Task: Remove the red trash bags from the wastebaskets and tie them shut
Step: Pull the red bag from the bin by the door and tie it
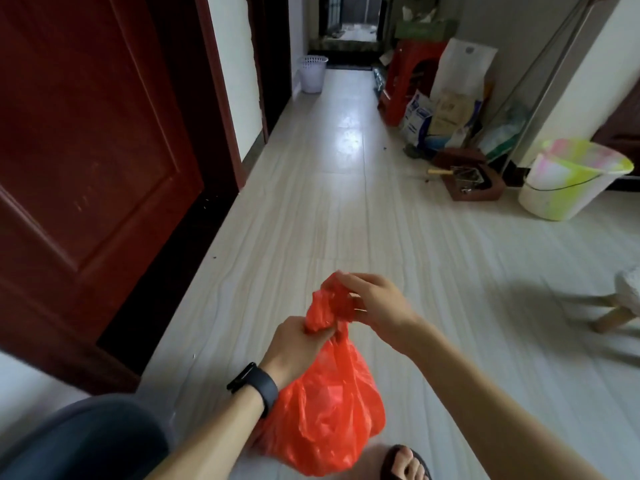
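1. The red trash bag [325, 417] is out of any basket. It hangs full and round in front of the person, low over the floor [346, 220] and near a foot [407, 462] in a sandal. I cannot tell if its bottom touches the floor.
2. The top of the bag is gathered into a narrow neck, with the loose plastic bunched above it.
3. The left hand [298, 344], with a dark wristband [258, 386] on its wrist, is closed around the neck and carries the weight.
4. The right hand [377, 306] pinches the loose upper part with curled fingers, just above the left hand.
5. In my judgement the step in hand is the tying: the bag is removed, but no finished knot shows.
6. The next move probably calls for the right hand to wind the loose end around and push it through a loop, while the left hand keeps the neck tight so nothing spills.
7. Further away, a pale wastebasket [312, 73] stands by the wall at the far end of the hallway; I cannot see if a bag is inside.
8. A dark red door [86, 133] is on the left, and a light bucket [568, 181] stands on the right.
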`<state>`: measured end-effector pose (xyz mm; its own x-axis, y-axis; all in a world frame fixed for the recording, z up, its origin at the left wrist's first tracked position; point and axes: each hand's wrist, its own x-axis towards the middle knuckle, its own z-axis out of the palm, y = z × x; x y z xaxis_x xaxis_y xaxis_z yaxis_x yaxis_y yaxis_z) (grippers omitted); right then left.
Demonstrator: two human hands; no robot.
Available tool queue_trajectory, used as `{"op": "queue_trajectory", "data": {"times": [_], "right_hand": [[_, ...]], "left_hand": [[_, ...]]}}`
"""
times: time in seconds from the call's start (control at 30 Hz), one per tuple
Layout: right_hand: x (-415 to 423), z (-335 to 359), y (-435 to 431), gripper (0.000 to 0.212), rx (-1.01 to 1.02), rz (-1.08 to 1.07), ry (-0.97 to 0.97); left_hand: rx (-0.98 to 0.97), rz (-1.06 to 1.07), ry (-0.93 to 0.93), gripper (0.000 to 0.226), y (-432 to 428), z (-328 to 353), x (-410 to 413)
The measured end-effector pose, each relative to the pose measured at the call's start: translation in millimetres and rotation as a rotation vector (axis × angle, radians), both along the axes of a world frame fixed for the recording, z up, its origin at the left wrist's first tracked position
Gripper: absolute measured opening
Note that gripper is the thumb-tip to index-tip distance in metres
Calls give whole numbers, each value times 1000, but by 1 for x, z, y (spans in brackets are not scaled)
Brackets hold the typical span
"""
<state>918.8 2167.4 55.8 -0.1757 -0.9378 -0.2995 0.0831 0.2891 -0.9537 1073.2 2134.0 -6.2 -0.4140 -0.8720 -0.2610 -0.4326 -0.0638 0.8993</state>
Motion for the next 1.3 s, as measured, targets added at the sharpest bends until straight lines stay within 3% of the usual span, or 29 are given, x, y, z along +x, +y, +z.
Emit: {"op": "queue_trajectory", "data": {"times": [0.1,0.17,0.23,0.3,0.33,0.4,0.47,0.53,0.6,0.73,0.83,0.9,0.93,1.0,1.07,1.17,1.3], "right_hand": [[-21,-41,8,32,19,-83,-7],[-24,-74,19,68,54,125,230],[-18,-108,23,98,48,398,593],[-7,-134,21,89,-82,486,905],[-2,-144,20,74,-162,459,946],[6,-162,18,39,-226,302,836],[9,-172,14,18,-95,105,718],[8,-178,9,27,92,-77,619],[5,-181,6,31,184,-207,521],[4,-184,-2,39,281,-175,457],[6,-190,-6,35,391,-202,368],[8,-194,-8,30,470,-190,295],[9,-196,-7,28,506,-156,269],[10,-197,-4,28,562,-93,226],[8,-198,-2,27,593,-100,202],[13,-194,-1,25,570,-200,111],[29,-187,-2,40,413,-376,-114]], "left_hand": [[177,115,165,40,-12,-15,2],[282,126,222,31,-21,-22,2],[350,90,240,15,-32,-24,-1],[393,81,276,12,-43,-26,-7],[403,90,292,14,-47,-27,-10],[347,152,318,21,-52,-34,-12],[176,287,350,27,-52,-45,-5],[22,402,382,40,-41,-60,10],[-51,362,313,58,-26,-82,28],[-110,115,146,66,-16,-115,43],[-191,153,-6,56,-16,-123,37],[-119,291,-61,58,-12,-121,26],[7,382,-11,59,-11,-117,19],[357,544,296,56,-12,-115,3],[543,606,413,63,-11,-114,-7],[532,629,384,67,-6,-124,-11],[611,623,286,59,-7,-136,-9]]}}
